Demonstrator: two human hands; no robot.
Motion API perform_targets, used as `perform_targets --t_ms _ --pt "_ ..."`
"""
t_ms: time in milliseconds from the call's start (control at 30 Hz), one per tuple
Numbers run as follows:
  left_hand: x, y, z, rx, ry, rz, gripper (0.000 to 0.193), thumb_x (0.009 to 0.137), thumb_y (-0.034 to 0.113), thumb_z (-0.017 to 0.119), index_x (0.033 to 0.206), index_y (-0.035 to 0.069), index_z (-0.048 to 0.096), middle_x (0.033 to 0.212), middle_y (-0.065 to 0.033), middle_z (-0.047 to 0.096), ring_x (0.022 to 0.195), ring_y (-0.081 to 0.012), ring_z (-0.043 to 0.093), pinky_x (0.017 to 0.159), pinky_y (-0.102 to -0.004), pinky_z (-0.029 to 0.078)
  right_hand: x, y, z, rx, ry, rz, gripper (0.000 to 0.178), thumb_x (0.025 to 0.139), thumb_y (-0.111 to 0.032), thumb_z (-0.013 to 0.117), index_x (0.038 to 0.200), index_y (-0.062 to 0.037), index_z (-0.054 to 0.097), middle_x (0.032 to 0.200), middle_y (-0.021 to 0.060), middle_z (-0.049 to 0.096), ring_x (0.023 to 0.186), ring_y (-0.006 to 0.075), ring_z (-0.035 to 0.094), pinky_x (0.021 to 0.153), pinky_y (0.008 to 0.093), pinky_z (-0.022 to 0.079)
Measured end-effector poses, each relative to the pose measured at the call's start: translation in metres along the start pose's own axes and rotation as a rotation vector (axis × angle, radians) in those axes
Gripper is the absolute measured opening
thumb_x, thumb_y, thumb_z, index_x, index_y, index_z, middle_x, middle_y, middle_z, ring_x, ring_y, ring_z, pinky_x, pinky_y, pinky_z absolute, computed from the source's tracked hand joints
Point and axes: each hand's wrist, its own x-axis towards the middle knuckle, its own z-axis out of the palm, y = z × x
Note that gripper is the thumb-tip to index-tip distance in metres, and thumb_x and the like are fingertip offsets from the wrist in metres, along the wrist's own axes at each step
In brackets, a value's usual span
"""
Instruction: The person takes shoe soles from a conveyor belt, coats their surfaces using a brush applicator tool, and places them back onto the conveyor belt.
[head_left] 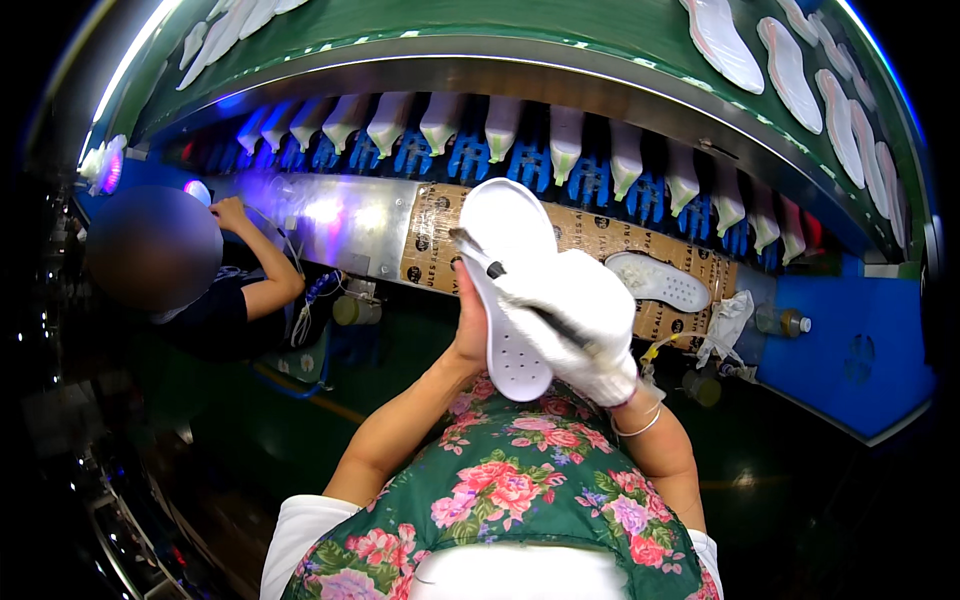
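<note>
A white shoe sole (508,215) with a row of small holes near its lower end stands tilted in front of my chest. Bare and curled round its left edge, my left hand (472,322) grips it. My right hand (585,310), in a white knit glove, is closed on a small brush (495,270) with a dark handle. The bristle end crosses the sole's middle and reaches its left edge; whether it touches is hard to tell. A second white sole (665,280) lies on the printed cardboard (425,235) beyond my right hand.
Behind the cardboard hangs a row of pale shoe uppers (565,140) above blue clamps (530,165). A green belt (560,22) above carries several white soles (790,75). A bottle (782,321) and crumpled white plastic (727,325) lie at right. Another person (265,290) works at left.
</note>
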Motion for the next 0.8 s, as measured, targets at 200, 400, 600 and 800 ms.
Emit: perform_targets --t_ms 200,400,600,800 --pt "0.003 -0.008 -0.014 -0.751 -0.497 0.007 0.099 0.09 0.084 0.015 0.158 0.013 0.02 0.157 -0.0147 0.036 0.142 -0.0303 0.04 0.117 -0.0474 0.035 -0.001 0.016 -0.003 -0.132 0.081 -0.011 0.024 0.076 0.0 0.077 0.099 -0.0047 0.075 0.097 0.0112 0.074 0.084 0.0263 0.07 0.076 0.035 0.055" --pt "0.007 0.006 -0.028 -0.04 -0.126 0.031 0.099 0.09 0.084 0.018 0.158 0.012 0.022 0.154 -0.0143 0.04 0.139 -0.0309 0.044 0.117 -0.0475 0.036 -0.003 0.012 -0.002 0.108 -0.065 -0.023 0.024 0.074 -0.002 0.078 0.097 -0.0068 0.075 0.098 0.0101 0.075 0.087 0.0254 0.071 0.075 0.0349 0.055" --pt "0.018 0.018 -0.018 0.073 -0.006 0.089 0.098 0.091 0.083 0.015 0.156 0.01 0.026 0.15 -0.0143 0.045 0.134 -0.0293 0.049 0.11 -0.0458 0.045 -0.009 0.015 0.005 -0.154 -0.076 -0.095 0.028 0.075 -0.002 0.077 0.102 -0.0083 0.075 0.097 0.0091 0.074 0.086 0.0267 0.07 0.076 0.0353 0.055" --pt "0.023 0.029 -0.028 0.026 0.053 0.091 0.104 0.087 0.087 0.016 0.154 0.009 0.028 0.144 -0.0147 0.049 0.129 -0.0281 0.053 0.109 -0.0453 0.045 -0.004 0.018 -0.001 0.067 0.006 -0.023 0.027 0.076 -0.006 0.078 0.103 -0.0079 0.075 0.096 0.0096 0.075 0.084 0.0283 0.071 0.077 0.0366 0.056"
